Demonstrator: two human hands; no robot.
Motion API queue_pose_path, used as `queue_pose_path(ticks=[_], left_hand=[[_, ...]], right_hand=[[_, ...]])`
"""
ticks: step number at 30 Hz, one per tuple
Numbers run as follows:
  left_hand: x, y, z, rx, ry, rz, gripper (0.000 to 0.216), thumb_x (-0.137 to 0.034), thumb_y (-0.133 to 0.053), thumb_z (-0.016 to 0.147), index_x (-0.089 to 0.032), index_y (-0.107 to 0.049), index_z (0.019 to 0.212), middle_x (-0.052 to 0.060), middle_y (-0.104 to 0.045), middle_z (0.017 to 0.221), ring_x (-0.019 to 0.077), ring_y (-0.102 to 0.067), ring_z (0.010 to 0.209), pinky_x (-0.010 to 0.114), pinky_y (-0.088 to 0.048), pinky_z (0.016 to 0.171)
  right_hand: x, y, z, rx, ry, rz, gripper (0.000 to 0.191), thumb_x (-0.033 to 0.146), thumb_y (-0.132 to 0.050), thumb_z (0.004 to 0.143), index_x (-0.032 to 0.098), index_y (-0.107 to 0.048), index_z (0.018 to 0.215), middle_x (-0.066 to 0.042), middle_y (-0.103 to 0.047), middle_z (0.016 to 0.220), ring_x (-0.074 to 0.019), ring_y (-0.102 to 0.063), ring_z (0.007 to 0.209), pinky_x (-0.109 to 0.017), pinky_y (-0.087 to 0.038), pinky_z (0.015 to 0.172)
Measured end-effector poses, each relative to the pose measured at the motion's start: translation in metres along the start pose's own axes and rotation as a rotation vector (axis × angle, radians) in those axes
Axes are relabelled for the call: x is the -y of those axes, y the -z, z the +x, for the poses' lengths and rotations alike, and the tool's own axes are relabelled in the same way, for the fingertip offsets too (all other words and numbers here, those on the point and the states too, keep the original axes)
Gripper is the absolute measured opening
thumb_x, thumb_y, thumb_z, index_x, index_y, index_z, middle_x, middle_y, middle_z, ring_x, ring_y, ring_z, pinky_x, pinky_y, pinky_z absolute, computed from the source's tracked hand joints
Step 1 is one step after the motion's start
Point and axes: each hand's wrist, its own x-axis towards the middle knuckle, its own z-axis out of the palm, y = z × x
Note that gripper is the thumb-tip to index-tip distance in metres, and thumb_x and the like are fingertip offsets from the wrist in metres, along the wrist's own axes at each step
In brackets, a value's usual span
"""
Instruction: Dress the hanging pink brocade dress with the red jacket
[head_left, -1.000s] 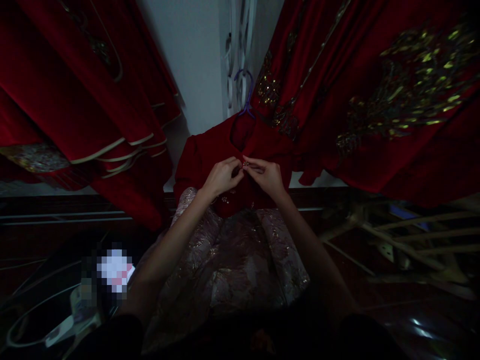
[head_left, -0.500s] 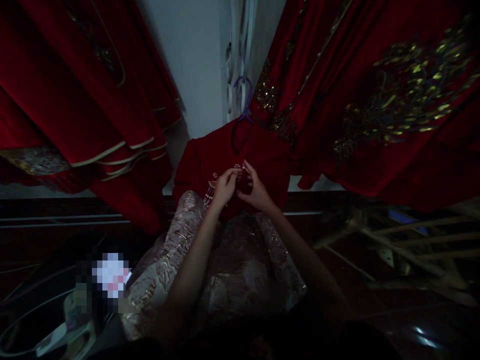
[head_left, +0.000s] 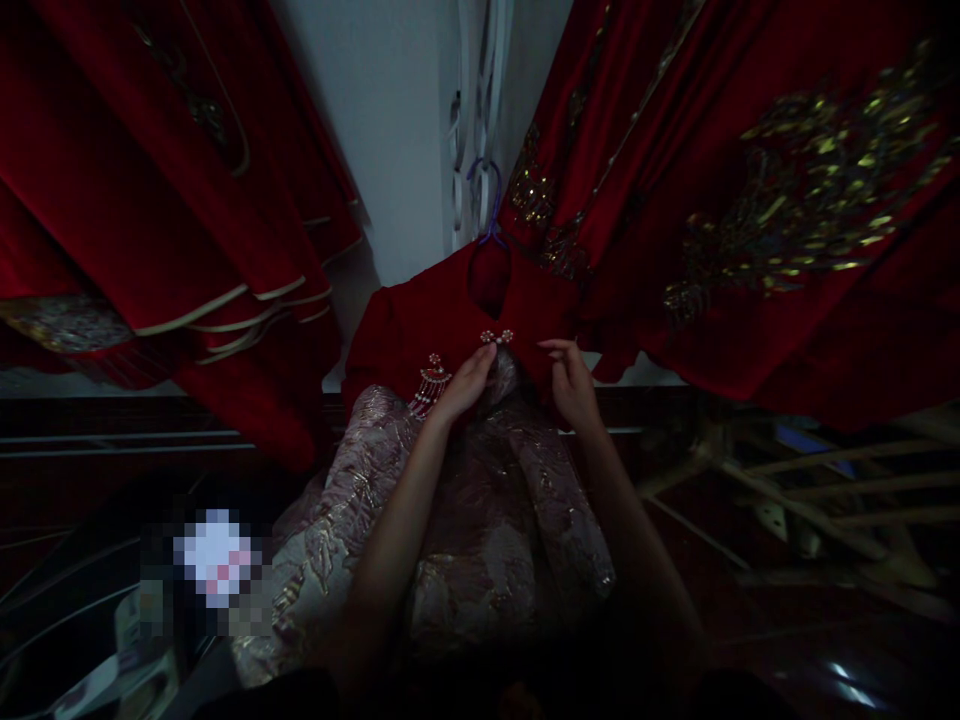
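A red jacket [head_left: 420, 320] hangs on a purple hanger [head_left: 491, 195] in front of me, above a pale gold brocade skirt [head_left: 480, 520]. A small pearl clasp [head_left: 497, 337] sits at the jacket's front and a beaded tassel [head_left: 430, 385] hangs to its left. My left hand [head_left: 466, 385] lies on the lower front of the jacket, just under the clasp, its fingers together and stretched upward. Just right of the clasp, my right hand [head_left: 571, 385] touches the red cloth with its fingers loosely curled.
Red velvet garments with gold embroidery [head_left: 787, 200] hang at the right, and more red garments with pale piping [head_left: 172, 200] at the left. A white wall [head_left: 390, 130] lies behind. Pale wooden slats [head_left: 825, 490] stand at the right; a dark glossy floor lies below.
My hands have parted and dropped from the clasp at the jacket's front. The tassel and the pearl clasp now show uncovered.
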Motion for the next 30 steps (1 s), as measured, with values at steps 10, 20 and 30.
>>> queue_pose_path(ticks=[10,20,30], left_hand=[[-0.002,0.069,-0.027,-0.461,-0.215,0.059,0.031,-0.043,-0.06,0.073,-0.014,-0.061,0.086,0.006,-0.068,0.083,0.0098,-0.061,0.063,0.02,-0.05,0.055],[0.024,0.081,-0.017,-0.518,-0.29,0.414,0.021,-0.03,-0.057,0.075,-0.016,-0.059,0.09,0.005,-0.066,0.089,0.0119,-0.062,0.076,0.024,-0.05,0.069],[0.032,0.08,-0.014,-0.399,-0.291,0.463,0.024,-0.026,-0.054,0.078,-0.017,-0.063,0.098,0.006,-0.066,0.093,0.0127,-0.062,0.08,0.025,-0.049,0.073]], right_hand=[[-0.001,-0.019,-0.012,0.101,0.113,-0.263,0.061,0.02,-0.062,0.067,0.02,-0.04,0.124,-0.012,-0.049,0.122,-0.0271,-0.049,0.113,-0.043,-0.042,0.095],[-0.013,0.009,0.002,0.15,0.156,-0.305,0.018,0.018,-0.047,0.077,0.021,-0.056,0.093,-0.006,-0.06,0.092,-0.0202,-0.057,0.086,-0.035,-0.044,0.081],[0.014,0.018,-0.004,0.373,-0.099,0.2,0.032,0.031,-0.064,0.07,0.022,-0.039,0.089,0.004,-0.051,0.075,-0.0079,-0.049,0.057,-0.019,-0.04,0.049]])
